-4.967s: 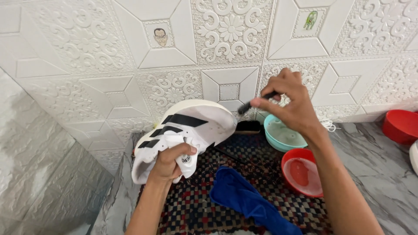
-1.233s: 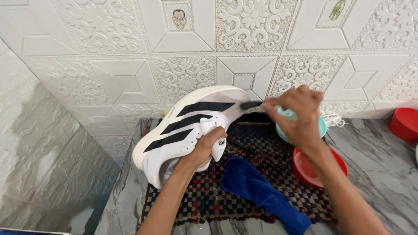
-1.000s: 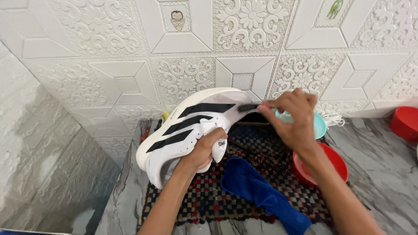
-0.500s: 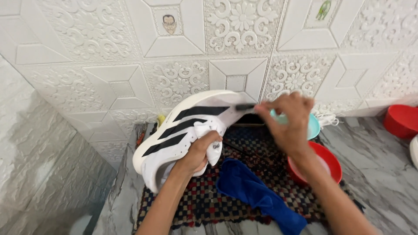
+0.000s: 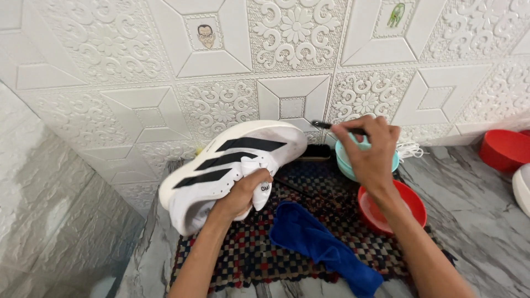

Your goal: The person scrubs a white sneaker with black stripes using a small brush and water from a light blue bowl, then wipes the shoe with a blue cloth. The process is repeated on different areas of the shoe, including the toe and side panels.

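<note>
A white sneaker with black stripes (image 5: 232,160) is lifted off the mat, toe toward the wall, gripped at its opening by my left hand (image 5: 243,193). My right hand (image 5: 370,152) holds a thin dark brush (image 5: 323,125) by its handle, the tip just right of the shoe's toe and apart from it. Under my right hand sits a teal bowl (image 5: 345,163). A red bowl (image 5: 411,201) lies below my right wrist.
A dark checkered mat (image 5: 259,254) covers the grey marble floor, with a blue cloth (image 5: 314,243) crumpled on it. A black block brush (image 5: 314,152) lies by the wall. White laces (image 5: 411,149) sit behind the teal bowl. Another red container (image 5: 502,149) and a white object (image 5: 521,187) stand at right.
My right hand with the brush has drawn slightly right, off the shoe's toe. The shoe stays held in my left hand, hardly moved.
</note>
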